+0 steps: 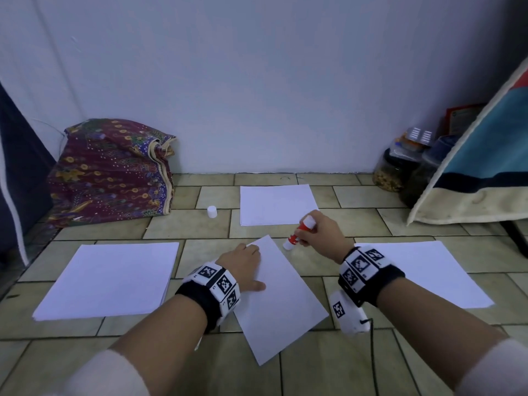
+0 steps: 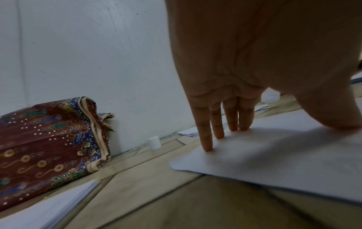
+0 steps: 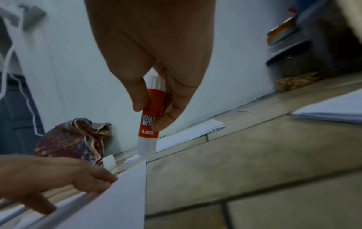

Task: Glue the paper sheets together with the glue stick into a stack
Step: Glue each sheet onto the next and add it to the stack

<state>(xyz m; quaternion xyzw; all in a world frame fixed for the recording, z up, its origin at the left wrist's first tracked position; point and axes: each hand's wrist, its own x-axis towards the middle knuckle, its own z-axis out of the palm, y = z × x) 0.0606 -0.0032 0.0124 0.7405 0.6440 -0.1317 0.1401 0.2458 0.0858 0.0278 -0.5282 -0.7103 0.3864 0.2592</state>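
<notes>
Lying nearest on the tiled floor (image 1: 200, 364), a tilted paper sheet (image 1: 285, 304) is being pressed flat by the left hand (image 1: 245, 267), fingers (image 2: 205, 139) straight and spread. Just beyond its far corner the right hand (image 1: 320, 232) is pinching the uncapped glue stick (image 1: 300, 232), tip down beside that edge. Paper stacks are lying left (image 1: 108, 278), right (image 1: 428, 270) and farther ahead (image 1: 274, 204), with bare tiles between. The white cap (image 1: 212, 211) is standing near a patterned cloth bundle (image 1: 111, 172); jars (image 1: 400, 172) are crowding the right wall.

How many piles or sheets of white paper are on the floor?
4. A stack on the left, a stack on the right, one near the wall, and a single sheet in the middle under the left hand. More could be hidden.
</notes>
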